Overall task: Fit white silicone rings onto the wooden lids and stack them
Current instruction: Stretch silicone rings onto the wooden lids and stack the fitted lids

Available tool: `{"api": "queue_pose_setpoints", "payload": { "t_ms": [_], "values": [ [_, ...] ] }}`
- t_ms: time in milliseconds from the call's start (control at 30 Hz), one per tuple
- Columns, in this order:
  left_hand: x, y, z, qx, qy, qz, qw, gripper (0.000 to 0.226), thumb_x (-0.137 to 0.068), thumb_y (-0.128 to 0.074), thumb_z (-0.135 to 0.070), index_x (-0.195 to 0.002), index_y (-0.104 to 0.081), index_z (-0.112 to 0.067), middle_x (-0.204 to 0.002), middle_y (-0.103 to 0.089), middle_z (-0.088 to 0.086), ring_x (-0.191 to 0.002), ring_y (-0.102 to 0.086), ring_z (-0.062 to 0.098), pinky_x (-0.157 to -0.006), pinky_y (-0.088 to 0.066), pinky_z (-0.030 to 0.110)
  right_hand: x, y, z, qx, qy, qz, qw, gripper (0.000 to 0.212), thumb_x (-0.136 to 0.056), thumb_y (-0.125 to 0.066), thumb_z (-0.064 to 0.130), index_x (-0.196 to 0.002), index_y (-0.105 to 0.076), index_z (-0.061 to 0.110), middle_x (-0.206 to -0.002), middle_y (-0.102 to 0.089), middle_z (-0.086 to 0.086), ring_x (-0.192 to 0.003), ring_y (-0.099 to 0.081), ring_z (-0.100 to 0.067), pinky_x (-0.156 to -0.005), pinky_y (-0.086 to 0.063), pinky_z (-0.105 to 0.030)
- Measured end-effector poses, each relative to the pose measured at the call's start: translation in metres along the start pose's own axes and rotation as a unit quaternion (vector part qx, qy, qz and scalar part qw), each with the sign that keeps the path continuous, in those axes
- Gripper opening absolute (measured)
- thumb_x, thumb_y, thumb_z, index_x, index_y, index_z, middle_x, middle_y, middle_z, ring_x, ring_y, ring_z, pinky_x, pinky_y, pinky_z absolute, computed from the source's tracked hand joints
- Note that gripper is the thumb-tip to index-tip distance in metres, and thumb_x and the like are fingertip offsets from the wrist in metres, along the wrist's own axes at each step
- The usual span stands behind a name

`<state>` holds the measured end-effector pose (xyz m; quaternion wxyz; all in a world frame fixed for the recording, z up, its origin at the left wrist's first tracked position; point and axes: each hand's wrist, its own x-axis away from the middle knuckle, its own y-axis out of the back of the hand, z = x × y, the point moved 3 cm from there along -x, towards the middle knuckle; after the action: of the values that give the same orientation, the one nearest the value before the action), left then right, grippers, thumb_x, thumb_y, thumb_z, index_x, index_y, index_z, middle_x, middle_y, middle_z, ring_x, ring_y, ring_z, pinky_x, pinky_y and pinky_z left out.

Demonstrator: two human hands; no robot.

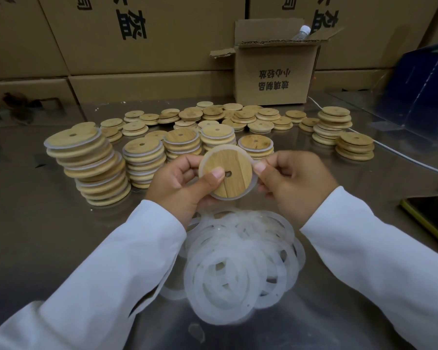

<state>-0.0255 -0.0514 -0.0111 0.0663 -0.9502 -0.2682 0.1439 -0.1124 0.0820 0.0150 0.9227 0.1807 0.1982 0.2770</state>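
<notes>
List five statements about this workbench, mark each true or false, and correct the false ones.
1. The left hand grips a wooden lid. True.
2. The loose rings sit in the open box. False: they lie heaped on the table.
3. A bottle pokes out of the open box. True.
4. The right hand lies flat on the table. False: it pinches the white ring at the lid's edge.
5. The held lid is solid. False: it has a centre hole.
</notes>
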Motion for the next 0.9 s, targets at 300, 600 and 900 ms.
{"api": "queue_pose_setpoints", "payload": {
  "t_ms": [300,600,900],
  "values": [
    [0.001,-0.003,-0.001,0.018,0.023,0.008,1.000,0.027,-0.060,-0.064,-0.020,-0.083,-0.060,-0.007,-0.071,-0.072,0.003,-0.068,-0.069,0.013,-0.058,-0.057,0.024,0.001,0.001,0.002,-0.054,0.010,-0.024,0.998,0.021,-0.090,-0.056,0.015,-0.069,-0.059,0.018,-0.055,-0.062,0.005,-0.047,-0.059,-0.003,-0.066,-0.055,-0.032],
    [0.001,-0.002,-0.002,0.057,0.067,0.026,0.996,0.032,-0.063,-0.060,-0.015,-0.093,-0.062,-0.003,-0.076,-0.073,0.008,-0.072,-0.070,0.016,-0.058,-0.056,0.024,0.004,0.002,0.008,-0.041,0.083,-0.028,0.995,0.022,-0.087,-0.060,0.016,-0.066,-0.058,0.023,-0.052,-0.061,0.008,-0.042,-0.054,-0.003,-0.050,-0.044,-0.012],
    [0.001,0.000,0.001,0.039,0.060,-0.003,0.997,0.026,-0.065,-0.061,-0.014,-0.090,-0.063,-0.004,-0.073,-0.073,0.006,-0.069,-0.070,0.015,-0.057,-0.057,0.025,-0.001,0.000,-0.006,-0.136,-0.037,-0.021,0.990,0.016,-0.079,-0.065,0.033,-0.088,-0.062,0.021,-0.057,-0.065,0.004,-0.044,-0.058,-0.007,-0.061,-0.051,-0.030]
  ]
}}
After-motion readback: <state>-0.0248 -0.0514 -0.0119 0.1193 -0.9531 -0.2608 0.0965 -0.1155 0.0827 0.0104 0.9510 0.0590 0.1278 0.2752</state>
